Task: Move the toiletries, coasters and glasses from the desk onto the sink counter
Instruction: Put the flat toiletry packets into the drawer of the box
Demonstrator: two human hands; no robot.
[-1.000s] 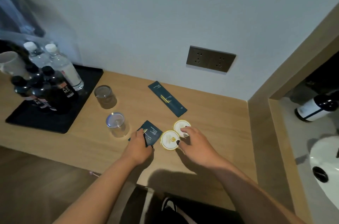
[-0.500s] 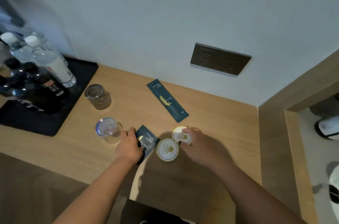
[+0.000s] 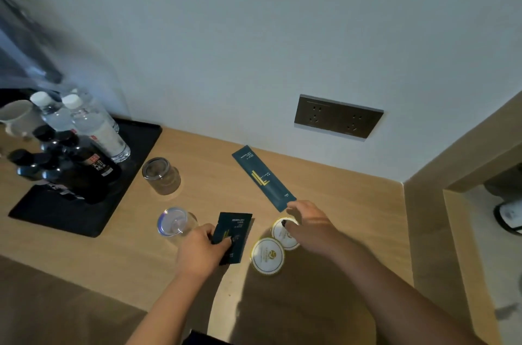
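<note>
The left hand [image 3: 201,248] pinches a flat dark sachet [image 3: 233,234] near the wooden table [image 3: 339,203]'s front edge. The right hand [image 3: 308,227], fingers relaxed, reaches toward the long packet [image 3: 262,176] at 12 o'clock, above two round coasters [image 3: 267,255]; two glasses [image 3: 161,179] stand at 10 o'clock.

On the desk [image 3: 324,203], a tray [image 3: 84,214] of bottles [image 3: 90,147] sits at the left. Right of it stand two glasses, one [image 3: 161,176] behind the other [image 3: 175,222]. A long packet [image 3: 264,177] lies near the wall, under the socket plate [image 3: 338,116]. Before it lie two coasters [image 3: 267,255], touching, with a small packet [image 3: 234,234] just to their left.
</note>
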